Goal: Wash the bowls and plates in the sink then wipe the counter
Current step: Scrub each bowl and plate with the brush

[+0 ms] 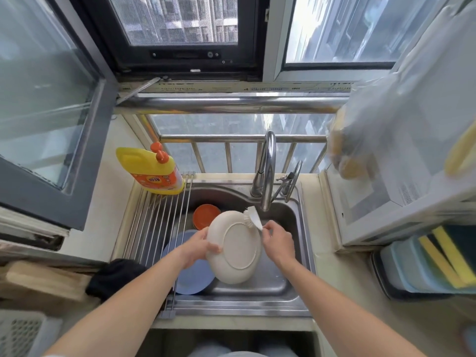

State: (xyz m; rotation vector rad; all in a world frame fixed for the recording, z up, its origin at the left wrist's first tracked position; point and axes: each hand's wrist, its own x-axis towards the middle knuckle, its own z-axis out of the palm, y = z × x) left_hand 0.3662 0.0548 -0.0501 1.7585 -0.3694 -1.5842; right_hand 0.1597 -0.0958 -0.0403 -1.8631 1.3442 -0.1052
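A cream plate (238,249) is tilted over the steel sink (288,292), its underside facing me. My left hand (198,247) grips its left rim, thumb over the edge. My right hand (277,240) holds a white dish brush (253,217), whose bristles touch the plate's upper right rim. An orange bowl (204,215) lies in the sink behind the plate. A blue plate (190,278) lies in the sink below my left hand, partly hidden by the cream plate.
A roll-up steel drying rack (154,222) spans the sink's left side, with a yellow detergent bottle (150,171) at its far end. The faucet (268,171) arches over the sink. A black cloth (113,276) lies at left, a white appliance (386,191) and containers stand at right.
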